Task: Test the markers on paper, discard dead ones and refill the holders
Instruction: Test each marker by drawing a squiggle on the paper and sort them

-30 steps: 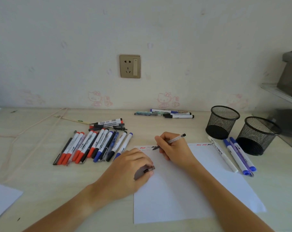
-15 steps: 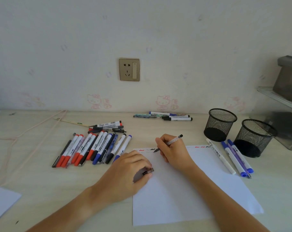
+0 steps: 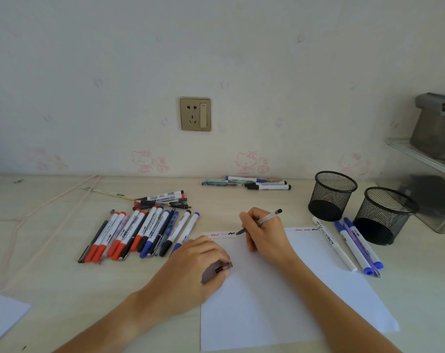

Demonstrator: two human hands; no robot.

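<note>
My right hand [image 3: 263, 234] grips a clear-barrelled black pen [image 3: 269, 218], its tip at the top edge of the white paper [image 3: 287, 299] beside red and black squiggles [image 3: 222, 234]. My left hand [image 3: 198, 266] rests on the paper's left edge and pinches the pen's small dark cap [image 3: 224, 268]. A row of several red, black and blue markers [image 3: 139, 233] lies to the left. Two black mesh holders [image 3: 331, 194] [image 3: 384, 215] stand at the right. Three markers [image 3: 353, 244] lie between the paper and the holders.
Several more markers [image 3: 249, 183] lie by the wall. A few others [image 3: 162, 200] lie crosswise behind the row. A second sheet's corner [image 3: 2, 314] shows at the lower left. A beige cord [image 3: 50, 207] trails across the left of the desk. A clear shelf unit [image 3: 435, 179] stands at the right.
My right hand has drawn a further black squiggle and shifted the pen tip slightly right along the paper's top edge. The left hand stays put.
</note>
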